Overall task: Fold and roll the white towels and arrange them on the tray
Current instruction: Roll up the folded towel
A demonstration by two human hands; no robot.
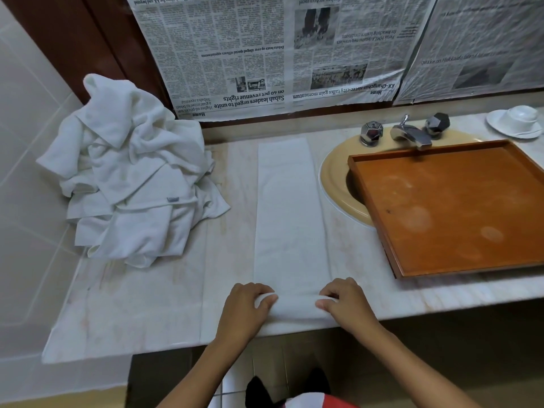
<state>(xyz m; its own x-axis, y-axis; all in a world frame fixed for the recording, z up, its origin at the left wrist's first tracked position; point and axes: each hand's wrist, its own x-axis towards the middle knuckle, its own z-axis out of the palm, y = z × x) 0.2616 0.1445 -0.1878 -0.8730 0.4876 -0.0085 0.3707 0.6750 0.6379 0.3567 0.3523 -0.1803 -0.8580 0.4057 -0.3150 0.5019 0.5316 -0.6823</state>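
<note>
While both curl, the hands grip the rolled towel.

The tray hides most of the sink; its right side runs off frame. The left hand and right hand cover the ends of the towel roll. The newspaper fine print is unreadable.

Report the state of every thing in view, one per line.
folded towel: long strip, near end rolled.
left hand: grips rolled end, left side.
right hand: grips rolled end, right side.
towel pile: crumpled, unfolded.
tray: no towels, resting over sink.
cup: on saucer.
</note>
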